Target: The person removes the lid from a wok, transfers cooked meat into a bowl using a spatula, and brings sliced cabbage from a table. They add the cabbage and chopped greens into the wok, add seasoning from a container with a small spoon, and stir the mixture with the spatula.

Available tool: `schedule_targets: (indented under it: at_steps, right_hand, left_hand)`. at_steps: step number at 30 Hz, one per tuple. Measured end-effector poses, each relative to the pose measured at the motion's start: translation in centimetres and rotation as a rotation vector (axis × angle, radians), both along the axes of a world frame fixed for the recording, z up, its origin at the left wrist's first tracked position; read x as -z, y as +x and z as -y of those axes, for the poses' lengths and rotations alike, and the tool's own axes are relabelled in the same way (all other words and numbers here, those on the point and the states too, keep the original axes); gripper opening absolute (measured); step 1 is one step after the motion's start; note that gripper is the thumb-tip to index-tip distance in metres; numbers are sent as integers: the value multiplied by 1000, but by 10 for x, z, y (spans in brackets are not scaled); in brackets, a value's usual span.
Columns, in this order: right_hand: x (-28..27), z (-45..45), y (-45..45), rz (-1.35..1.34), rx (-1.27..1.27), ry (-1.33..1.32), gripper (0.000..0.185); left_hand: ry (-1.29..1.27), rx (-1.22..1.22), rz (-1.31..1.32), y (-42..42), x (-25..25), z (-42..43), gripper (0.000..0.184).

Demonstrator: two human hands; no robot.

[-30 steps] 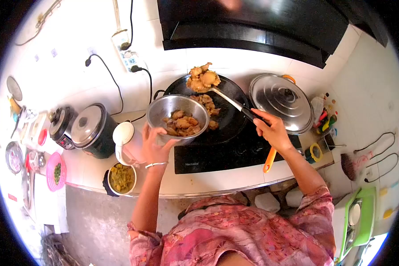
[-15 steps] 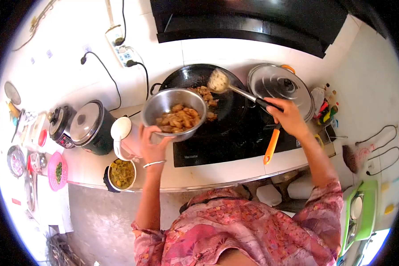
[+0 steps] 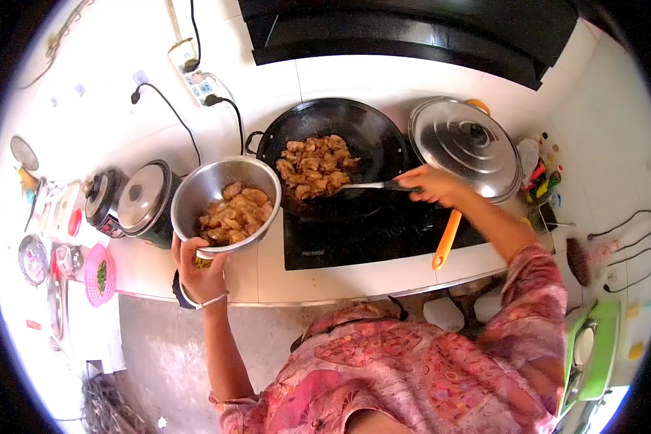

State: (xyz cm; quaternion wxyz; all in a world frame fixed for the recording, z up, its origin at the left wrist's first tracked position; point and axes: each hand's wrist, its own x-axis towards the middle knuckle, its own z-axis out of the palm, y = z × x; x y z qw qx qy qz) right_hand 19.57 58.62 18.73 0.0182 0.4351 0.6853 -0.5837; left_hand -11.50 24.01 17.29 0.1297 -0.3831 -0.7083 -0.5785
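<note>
My left hand (image 3: 201, 278) grips the near rim of a steel bowl (image 3: 195, 189), which is tilted and held over the counter left of the wok. Raw-looking, sauced meat pieces (image 3: 240, 213) lie inside it. In my right hand (image 3: 435, 186) is the dark handle of a spatula (image 3: 367, 186). Its metal shaft reaches into the black wok (image 3: 377, 137), and its head is hidden at the browned meat pieces (image 3: 315, 166) heaped on the wok's left side. The bowl largely covers a container of greenish food (image 3: 203, 263) below it.
A steel lid (image 3: 448, 148) rests right of the wok, with an orange handle (image 3: 447, 240) jutting toward me. Two cookers, one being a black rice cooker (image 3: 143, 197), stand left of the bowl. A pink basket (image 3: 94, 283) sits farther left. A range hood (image 3: 412, 36) hangs above.
The bowl has moved left, away from above the wok. The spatula has come down into the wok's meat, which now forms a larger heap in view.
</note>
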Motion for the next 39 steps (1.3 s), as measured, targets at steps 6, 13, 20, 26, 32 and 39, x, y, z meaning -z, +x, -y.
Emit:
schedule_targets:
  at_steps: [6,13,20,26,32,39]
  right_hand:
    - [46,39,-42,-294,184,-86,41]
    - [40,58,-24,-358,257,-79,38]
    - [20,52,0,-506,296,50,42]
    - [-52,72,15,-463,239,255,40]
    - [-73,103,18,-317,31,614,35]
    - [-52,105,13,-442,-11,1335,33]
  left_hand:
    - [72,75,152,7,8,-3,36]
    - [82,94,194,18,13,-15,36]
    - [-7,82,83,23,18,-43,37]
    - [-39,190,50,22,21,-73,39]
    - [-5,213,-30,27,19,-102,40]
    - [83,200,157,30,44,-94,41]
